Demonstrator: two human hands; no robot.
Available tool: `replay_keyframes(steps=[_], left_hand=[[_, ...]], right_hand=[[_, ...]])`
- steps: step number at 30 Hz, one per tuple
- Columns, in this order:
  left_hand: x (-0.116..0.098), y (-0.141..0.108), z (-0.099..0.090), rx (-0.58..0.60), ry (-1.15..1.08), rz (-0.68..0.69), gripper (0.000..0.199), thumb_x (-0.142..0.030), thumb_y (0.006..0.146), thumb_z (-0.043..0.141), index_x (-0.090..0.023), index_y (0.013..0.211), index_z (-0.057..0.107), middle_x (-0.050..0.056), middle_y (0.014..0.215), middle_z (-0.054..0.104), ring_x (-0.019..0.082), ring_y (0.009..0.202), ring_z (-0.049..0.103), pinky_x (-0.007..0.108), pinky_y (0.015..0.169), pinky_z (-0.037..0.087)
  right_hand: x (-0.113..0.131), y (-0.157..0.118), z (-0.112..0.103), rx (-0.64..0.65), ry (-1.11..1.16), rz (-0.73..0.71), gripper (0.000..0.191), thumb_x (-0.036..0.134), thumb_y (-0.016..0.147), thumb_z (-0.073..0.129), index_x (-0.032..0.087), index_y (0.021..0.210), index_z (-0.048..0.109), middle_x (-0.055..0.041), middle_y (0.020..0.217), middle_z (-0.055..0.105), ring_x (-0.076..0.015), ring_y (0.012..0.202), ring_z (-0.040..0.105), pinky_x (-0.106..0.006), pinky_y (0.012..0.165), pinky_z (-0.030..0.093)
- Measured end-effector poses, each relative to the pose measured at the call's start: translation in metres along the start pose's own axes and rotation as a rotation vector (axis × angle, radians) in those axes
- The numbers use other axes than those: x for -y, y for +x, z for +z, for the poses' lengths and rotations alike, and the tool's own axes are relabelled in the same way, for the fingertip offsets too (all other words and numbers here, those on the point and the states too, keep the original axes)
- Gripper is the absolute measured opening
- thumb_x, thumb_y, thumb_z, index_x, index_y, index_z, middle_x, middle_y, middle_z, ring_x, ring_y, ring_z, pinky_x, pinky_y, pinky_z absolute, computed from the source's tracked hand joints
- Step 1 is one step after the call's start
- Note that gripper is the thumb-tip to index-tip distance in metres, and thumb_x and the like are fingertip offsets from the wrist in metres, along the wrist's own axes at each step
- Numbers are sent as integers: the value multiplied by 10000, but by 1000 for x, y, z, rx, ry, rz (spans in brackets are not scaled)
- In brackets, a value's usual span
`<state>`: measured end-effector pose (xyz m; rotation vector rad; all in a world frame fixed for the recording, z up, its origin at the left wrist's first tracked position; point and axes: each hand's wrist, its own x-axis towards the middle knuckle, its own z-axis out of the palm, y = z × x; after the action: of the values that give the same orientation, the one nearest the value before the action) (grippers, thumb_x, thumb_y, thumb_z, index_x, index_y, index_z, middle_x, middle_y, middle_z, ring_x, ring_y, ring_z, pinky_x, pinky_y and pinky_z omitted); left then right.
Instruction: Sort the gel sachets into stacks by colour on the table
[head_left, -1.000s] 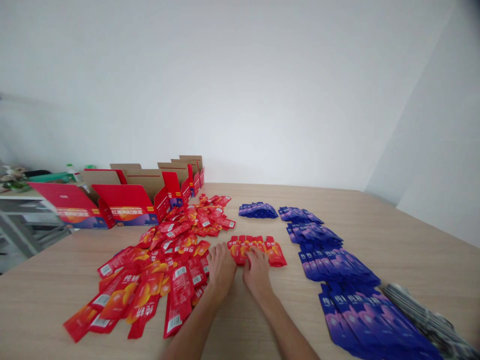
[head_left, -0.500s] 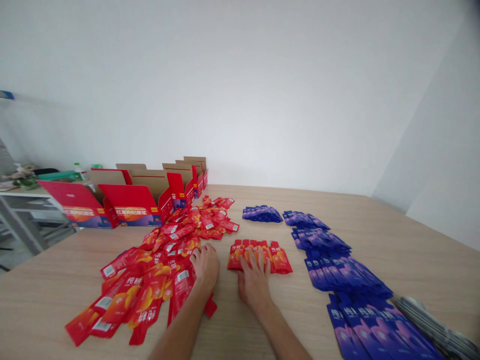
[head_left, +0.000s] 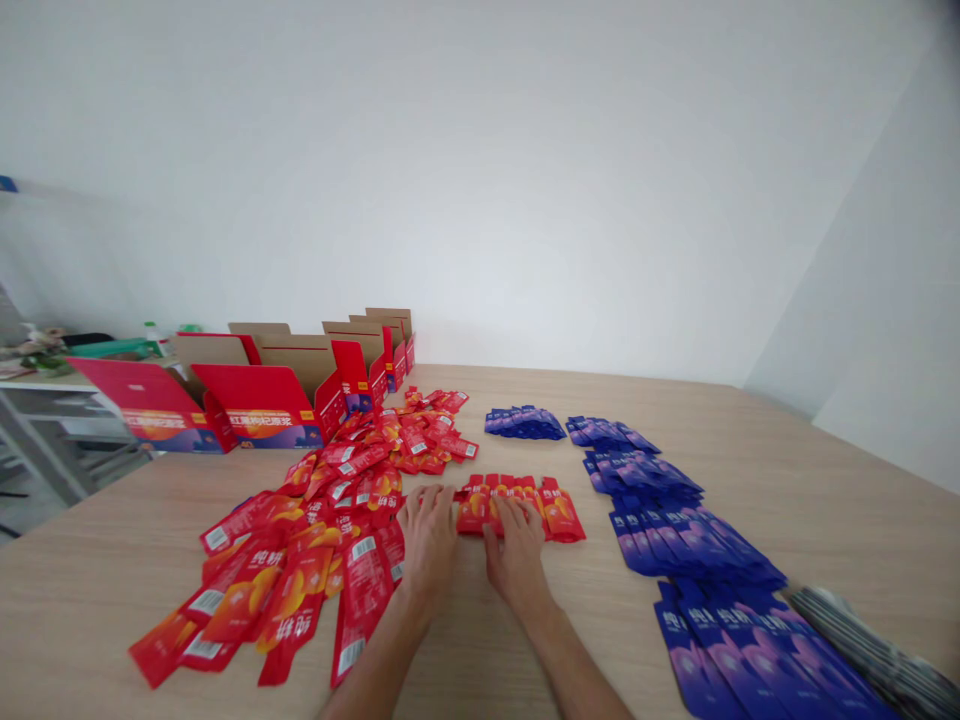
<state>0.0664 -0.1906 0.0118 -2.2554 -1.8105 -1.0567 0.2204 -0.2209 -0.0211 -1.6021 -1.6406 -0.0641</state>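
Rear wall (head_left: pixel 480 180): plain, white, brightest near its middle (soft, diffuse light). Right wall (head_left: pixel 892 300): pale, meets the rear wall at a corner. Table (head_left: pixel 750 450): light wood-grain top, extends to the rear wall. Desk (head_left: pixel 56 383): left side, pale top, grey frame, flowers (head_left: pixel 46 350) and bottle (head_left: pixel 153 337) on top.

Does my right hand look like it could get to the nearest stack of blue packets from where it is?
Probably yes: the right hand rests on the row of red packets, with only bare tabletop visible between it and the nearest blue stack.
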Motion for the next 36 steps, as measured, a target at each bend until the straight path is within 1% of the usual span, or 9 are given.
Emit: replay_keyframes(steps=[3,6,11,14,18,21,24,29,36], left_hand=[[5,-2,8,1,-157,159,415,-99,894,441,-292,1174,678,70,1336,553,277,1226,433,474,1003,415],[12,-4,15,22,-328,300,500,-31,856,434,-320,1177,685,62,1368,510,253,1221,444,459,1005,452],[15,-5,25,63,-569,334,550,-2,822,428,-327,1176,696,63,1418,468,247,1265,447,418,973,497],[12,-4,31,106,-777,199,501,-36,815,450,-307,1144,712,58,1420,477,230,1266,484,415,1027,468],[8,-3,34,153,-1183,-217,495,-117,733,565,-219,1210,649,96,1312,575,231,1116,612,374,915,540],[4,-4,30,351,-1362,-408,453,-236,749,645,-164,1196,642,110,1161,673,241,985,667,364,816,564],[1,-4,25,501,-1410,-366,389,-310,739,710,-130,1084,692,107,1036,728,242,910,687,370,821,555],[0,-2,24,436,-1289,-298,320,-277,679,744,-141,967,715,75,905,753,227,844,698,331,794,546],[-7,-8,27,489,-1159,-247,274,-169,671,645,-142,938,699,48,836,743,206,764,693,294,710,537]], right_hand=[[2,3,-6,-1,163,72,470,335,913,508,160,1345,566,-144,1170,673,-302,1081,575,-494,972,461],[4,3,-11,29,323,152,516,362,887,554,184,1371,551,-142,1203,663,-298,1113,591,-481,978,480],[4,5,-16,112,713,262,382,382,881,563,242,1219,673,-78,1223,681,-269,1161,608,-467,1029,462],[4,7,-15,93,867,374,347,467,866,598,220,1073,725,-93,1092,731,-264,1039,667,-439,949,512],[7,8,-12,26,890,431,374,485,755,723,198,993,709,-94,1014,740,-271,973,686,-426,895,535],[7,7,-13,34,877,421,399,472,757,724,197,1042,671,-97,1025,731,-270,954,692,-406,850,555],[4,5,-13,28,794,368,487,456,787,694,197,1191,611,-110,1113,700,-269,991,682,-406,870,554],[1,3,-14,-76,498,262,655,510,845,614,179,1395,482,-174,1340,553,-281,1099,619,-473,1013,464],[1,12,-28,-128,513,384,558,607,876,527,180,1216,644,-121,1122,675,-259,1007,622,-421,953,486]])
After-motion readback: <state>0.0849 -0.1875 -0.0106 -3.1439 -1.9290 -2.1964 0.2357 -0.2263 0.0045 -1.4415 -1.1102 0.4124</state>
